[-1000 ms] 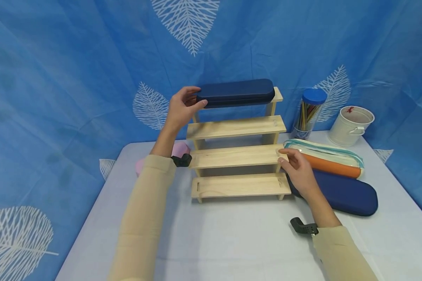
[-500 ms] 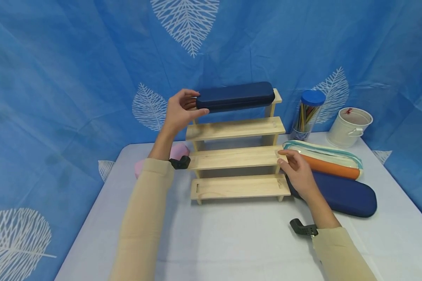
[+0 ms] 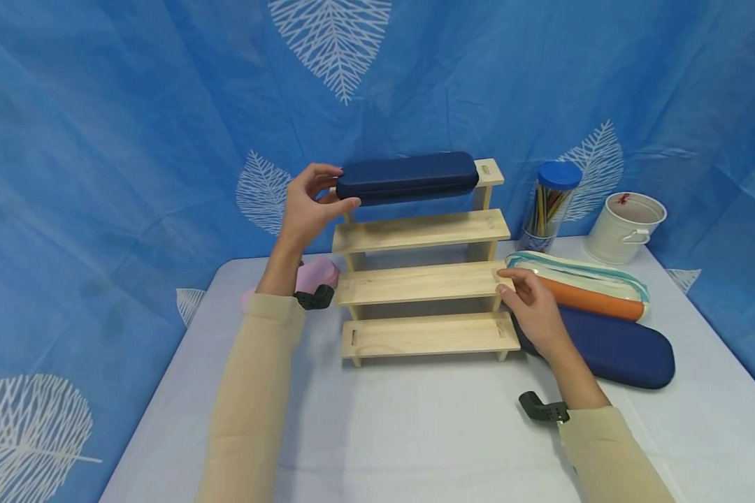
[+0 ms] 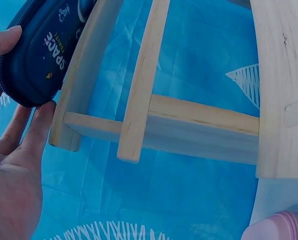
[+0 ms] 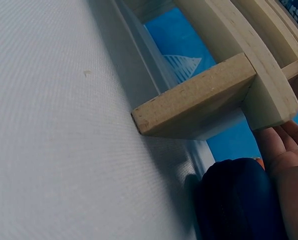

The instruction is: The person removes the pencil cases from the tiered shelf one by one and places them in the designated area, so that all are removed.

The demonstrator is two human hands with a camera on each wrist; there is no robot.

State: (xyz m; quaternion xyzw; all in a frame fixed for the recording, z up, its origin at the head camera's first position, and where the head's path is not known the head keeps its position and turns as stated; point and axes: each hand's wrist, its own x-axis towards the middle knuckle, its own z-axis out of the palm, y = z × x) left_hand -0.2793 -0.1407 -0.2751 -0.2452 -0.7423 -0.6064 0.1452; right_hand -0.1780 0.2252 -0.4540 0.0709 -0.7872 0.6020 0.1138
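A dark blue zipped pencil case (image 3: 409,176) lies lengthwise along the top tier of a pale wooden stepped shelf (image 3: 424,281). My left hand (image 3: 305,209) grips the case's left end. In the left wrist view, the thumb is on one side of the pencil case (image 4: 39,60), which bears "SPACE" lettering, and the fingers are at the other. My right hand (image 3: 537,314) holds the right end of the shelf's second tier from the bottom. In the right wrist view, its fingers reach behind that wooden end, partly hidden.
Right of the shelf lie another dark blue case (image 3: 616,347) and an orange-and-clear pouch (image 3: 594,297). Behind them stand a blue-lidded tube of pencils (image 3: 550,202) and a white bucket (image 3: 626,230). A pink object (image 3: 317,274) sits left of the shelf, partly hidden.
My left hand has moved the pencil case left and slightly down along the top tier, baring more of that tier's right end. My right hand has stayed in place.
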